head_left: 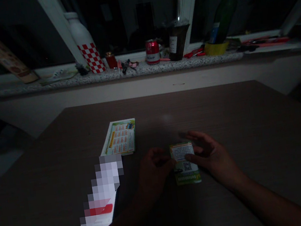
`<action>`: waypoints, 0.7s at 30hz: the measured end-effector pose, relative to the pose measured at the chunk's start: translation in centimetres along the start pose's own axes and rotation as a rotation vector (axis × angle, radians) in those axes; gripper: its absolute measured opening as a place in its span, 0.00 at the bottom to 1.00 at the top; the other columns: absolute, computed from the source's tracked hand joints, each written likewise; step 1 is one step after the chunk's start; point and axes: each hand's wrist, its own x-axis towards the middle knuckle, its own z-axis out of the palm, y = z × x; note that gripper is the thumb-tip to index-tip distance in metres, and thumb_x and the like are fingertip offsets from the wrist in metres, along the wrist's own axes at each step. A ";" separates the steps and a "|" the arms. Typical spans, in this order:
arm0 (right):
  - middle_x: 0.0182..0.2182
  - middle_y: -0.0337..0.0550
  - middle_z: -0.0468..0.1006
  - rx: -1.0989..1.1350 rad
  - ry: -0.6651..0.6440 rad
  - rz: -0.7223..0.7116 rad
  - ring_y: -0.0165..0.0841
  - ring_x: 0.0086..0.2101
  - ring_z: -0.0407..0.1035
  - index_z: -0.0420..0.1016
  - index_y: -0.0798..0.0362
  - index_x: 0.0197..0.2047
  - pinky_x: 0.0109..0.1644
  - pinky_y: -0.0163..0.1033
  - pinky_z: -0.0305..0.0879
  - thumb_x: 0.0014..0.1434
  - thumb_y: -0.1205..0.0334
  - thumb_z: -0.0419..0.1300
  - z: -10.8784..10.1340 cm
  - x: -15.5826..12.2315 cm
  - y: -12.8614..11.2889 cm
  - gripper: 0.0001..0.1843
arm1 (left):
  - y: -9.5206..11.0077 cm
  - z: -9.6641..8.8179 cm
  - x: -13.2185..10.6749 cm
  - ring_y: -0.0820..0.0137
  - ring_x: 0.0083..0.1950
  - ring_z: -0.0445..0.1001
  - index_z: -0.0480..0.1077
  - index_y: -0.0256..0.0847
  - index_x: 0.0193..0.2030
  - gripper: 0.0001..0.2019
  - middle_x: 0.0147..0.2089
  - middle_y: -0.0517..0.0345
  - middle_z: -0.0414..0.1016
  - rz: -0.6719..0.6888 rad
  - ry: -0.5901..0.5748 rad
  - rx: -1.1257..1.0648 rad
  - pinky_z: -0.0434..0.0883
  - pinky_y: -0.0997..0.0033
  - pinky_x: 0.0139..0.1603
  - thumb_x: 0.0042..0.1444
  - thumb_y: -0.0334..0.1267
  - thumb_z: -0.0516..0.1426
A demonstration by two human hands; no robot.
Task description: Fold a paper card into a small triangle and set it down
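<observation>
Dim light covers a dark wooden table (223, 109), its far edge set along a pale wall beneath a window. Well in from that edge, roughly midway between the far corners, is a small green-and-white printed card (186, 168); I cannot tell if it lies flat or is lifted. The left hand (156, 172) has its thumb at the card's left edge, fingers curled. The right hand (215, 156) lays its thumb over the right edge, forefinger spread away from it. Whether either hand pinches the card from below is hidden.

Nearer the far-left corner lies a stack of printed sheets (120, 138), apart from the left hand. Just beside its near edge is a lit screen (102, 209), mostly pixelated.

Along the speckled windowsill (138, 70), left to right, stand a tan cylinder (0, 52), a red-checkered white bottle (90, 54), a red can (152, 48), a dark cup (176, 45) and a green bottle (224, 13).
</observation>
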 end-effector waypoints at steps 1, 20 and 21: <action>0.60 0.46 0.68 -0.002 0.005 0.002 0.35 0.41 0.77 0.67 0.44 0.53 0.41 0.39 0.74 0.45 0.65 0.71 0.0 0.0 -0.1 0.32 | 0.1 0.0 0.0 0.72 0.28 0.74 0.66 0.38 0.40 0.19 0.32 0.59 0.76 -0.004 0.007 0.004 0.66 0.77 0.25 0.42 0.33 0.66; 0.60 0.47 0.68 -0.002 0.009 0.011 0.38 0.43 0.77 0.67 0.45 0.53 0.42 0.41 0.75 0.44 0.65 0.71 0.2 0.0 -0.4 0.32 | 0.5 0.0 -0.3 0.70 0.30 0.75 0.66 0.38 0.42 0.18 0.34 0.57 0.77 -0.008 0.001 0.032 0.68 0.75 0.27 0.44 0.34 0.66; 0.60 0.47 0.68 0.005 0.005 0.007 0.38 0.43 0.77 0.67 0.45 0.52 0.42 0.41 0.74 0.44 0.65 0.71 0.2 0.0 -0.3 0.32 | 0.4 0.0 -0.3 0.70 0.30 0.75 0.66 0.38 0.42 0.19 0.34 0.57 0.77 -0.009 0.002 0.026 0.68 0.75 0.27 0.44 0.34 0.66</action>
